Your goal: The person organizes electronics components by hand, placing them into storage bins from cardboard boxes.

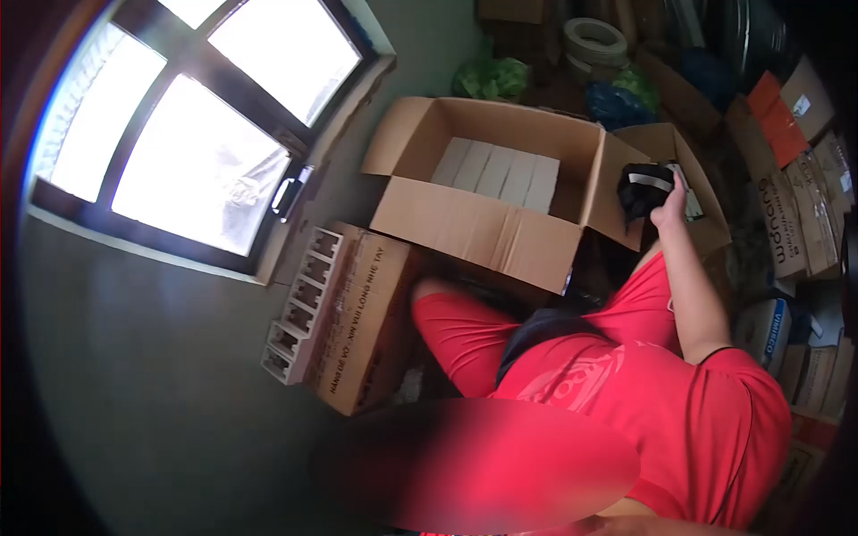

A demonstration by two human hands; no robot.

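My right hand point(672, 207) is closed round a dark, rumpled bundle with a white band point(645, 189), beside the right flap of a large open carton point(478, 228). Several long white boxes point(496, 171) lie side by side inside that carton. Just beyond my hand stands a second open carton point(710, 228), whose contents are mostly hidden. I cannot make out my left hand; only a strip of skin shows at the bottom edge.
A sealed carton with printed text point(371, 313) stands left of my knee, with a white slotted plastic rack point(304, 304) against it. Stacked cartons point(791, 214) line the right side. White rings point(594, 40) and green and blue bags point(617, 103) lie behind. A window point(206, 152) is upper left.
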